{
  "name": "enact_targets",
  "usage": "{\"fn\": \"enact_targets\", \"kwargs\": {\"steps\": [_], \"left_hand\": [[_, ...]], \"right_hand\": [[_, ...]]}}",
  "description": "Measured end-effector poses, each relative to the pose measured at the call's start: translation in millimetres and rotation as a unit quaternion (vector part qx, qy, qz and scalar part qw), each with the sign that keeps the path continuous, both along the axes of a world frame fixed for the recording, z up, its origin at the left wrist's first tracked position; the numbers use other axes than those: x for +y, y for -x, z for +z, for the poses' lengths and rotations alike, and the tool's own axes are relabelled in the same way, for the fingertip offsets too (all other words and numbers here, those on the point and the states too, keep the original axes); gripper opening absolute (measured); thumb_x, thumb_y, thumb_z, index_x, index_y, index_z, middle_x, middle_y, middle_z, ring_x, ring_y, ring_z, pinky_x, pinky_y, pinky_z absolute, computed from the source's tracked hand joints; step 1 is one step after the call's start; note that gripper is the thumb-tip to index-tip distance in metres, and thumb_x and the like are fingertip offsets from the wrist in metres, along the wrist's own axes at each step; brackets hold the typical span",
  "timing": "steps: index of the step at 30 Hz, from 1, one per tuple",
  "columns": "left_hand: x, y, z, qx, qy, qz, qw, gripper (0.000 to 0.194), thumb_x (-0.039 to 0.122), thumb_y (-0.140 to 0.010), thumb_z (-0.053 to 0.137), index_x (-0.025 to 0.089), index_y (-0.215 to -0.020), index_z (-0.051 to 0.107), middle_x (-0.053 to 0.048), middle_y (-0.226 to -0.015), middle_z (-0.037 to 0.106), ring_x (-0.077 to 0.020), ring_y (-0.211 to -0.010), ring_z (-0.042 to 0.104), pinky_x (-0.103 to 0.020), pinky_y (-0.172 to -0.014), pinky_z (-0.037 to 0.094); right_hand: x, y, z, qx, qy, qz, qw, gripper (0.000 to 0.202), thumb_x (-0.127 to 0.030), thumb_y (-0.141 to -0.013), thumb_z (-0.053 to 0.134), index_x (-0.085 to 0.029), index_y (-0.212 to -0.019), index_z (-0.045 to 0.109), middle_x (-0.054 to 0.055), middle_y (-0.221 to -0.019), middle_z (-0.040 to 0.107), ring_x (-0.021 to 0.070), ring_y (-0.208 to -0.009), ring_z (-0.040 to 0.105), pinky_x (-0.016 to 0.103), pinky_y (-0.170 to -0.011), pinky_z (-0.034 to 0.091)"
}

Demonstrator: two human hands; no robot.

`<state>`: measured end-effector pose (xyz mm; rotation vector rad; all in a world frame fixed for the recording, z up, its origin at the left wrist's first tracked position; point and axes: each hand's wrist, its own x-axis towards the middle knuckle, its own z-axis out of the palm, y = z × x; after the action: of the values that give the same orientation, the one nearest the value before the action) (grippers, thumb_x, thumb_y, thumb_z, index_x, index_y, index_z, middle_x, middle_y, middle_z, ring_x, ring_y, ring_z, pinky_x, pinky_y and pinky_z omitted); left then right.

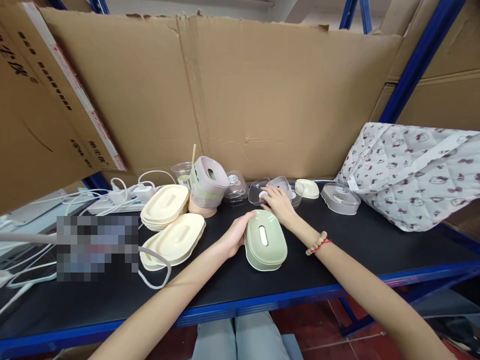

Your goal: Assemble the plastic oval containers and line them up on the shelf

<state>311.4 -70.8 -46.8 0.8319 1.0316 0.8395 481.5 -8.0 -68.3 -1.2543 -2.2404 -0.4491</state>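
Counted: 1 green box [264,240], 2 stacks cream lids [165,205], 1 stack coloured boxes [207,186], approx 4 clear trays [340,198], 1 cream lid [307,188] at back, 1 cup [182,173], 1 printed bag [416,175].

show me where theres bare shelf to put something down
Bare black shelf lies between the green box and the patterned fabric bag, in front of the grey lid. Crowded: the cream lids, cables, and containers at the cardboard.
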Motion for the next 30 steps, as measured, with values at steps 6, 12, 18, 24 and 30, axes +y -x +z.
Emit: {"fn": "enact_targets", "kwargs": {"steps": [6, 12, 18, 24, 30], "left_hand": [[2.1, 1.7, 1.2, -0.014, 0.021, 0.020, 0.999, 0.023, 0.032, -0.085, 0.052, 0.018, -0.072, 0.064, 0.000, -0.063, 0.065, -0.0137, -0.057, 0.058, -0.023, -0.056, 0.046], [5.6, 2.8, -0.3, -0.013, 0.026, 0.035, 0.999, 0.023, 0.035, -0.087, 0.051, 0.019, -0.078, 0.065, -0.004, -0.074, 0.071, -0.0177, -0.071, 0.065, -0.025, -0.062, 0.049], [7.1, 1.8, 0.0, -0.025, 0.007, 0.049, 0.998, 0.027, 0.037, -0.089, 0.048, 0.019, -0.089, 0.069, -0.004, -0.080, 0.074, -0.0180, -0.075, 0.068, -0.026, -0.068, 0.052], [5.7, 3.4, 2.4, -0.055, -0.019, -0.003, 0.998, 0.043, 0.052, -0.089, 0.046, 0.018, -0.100, 0.070, -0.008, -0.094, 0.075, -0.0226, -0.090, 0.070, -0.030, -0.078, 0.052], [4.7, 3.5, 1.4, -0.062, -0.038, -0.012, 0.997, 0.040, 0.054, -0.084, 0.053, 0.020, -0.096, 0.072, -0.007, -0.091, 0.076, -0.0237, -0.090, 0.070, -0.031, -0.077, 0.053]], "right_hand": [[-7.9, -9.0, 11.6, 0.260, -0.049, 0.006, 0.964, 0.008, -0.029, -0.088, 0.053, -0.022, -0.092, 0.054, 0.012, -0.099, 0.070, 0.0276, -0.099, 0.065, 0.045, -0.087, 0.048], [-19.6, -16.4, 33.7, 0.616, -0.058, 0.033, 0.785, 0.040, -0.060, -0.089, 0.040, -0.027, -0.109, 0.046, 0.001, -0.074, 0.059, 0.0180, -0.068, 0.063, 0.032, -0.060, 0.052], [-28.9, -0.9, 38.1, 0.673, 0.291, 0.035, 0.679, 0.045, -0.059, -0.068, 0.070, -0.021, -0.092, 0.065, -0.005, -0.058, 0.049, 0.0068, -0.041, 0.041, 0.020, -0.032, 0.028], [-34.8, 15.5, 30.4, 0.576, 0.334, 0.065, 0.743, 0.031, -0.030, -0.056, 0.083, -0.022, -0.084, 0.072, -0.002, -0.073, 0.067, 0.0087, -0.060, 0.057, 0.021, -0.053, 0.047], [-29.6, 13.0, 24.9, 0.534, 0.287, 0.118, 0.787, 0.029, -0.032, -0.063, 0.079, -0.024, -0.090, 0.073, 0.004, -0.096, 0.072, 0.0168, -0.086, 0.064, 0.035, -0.083, 0.052]]}}
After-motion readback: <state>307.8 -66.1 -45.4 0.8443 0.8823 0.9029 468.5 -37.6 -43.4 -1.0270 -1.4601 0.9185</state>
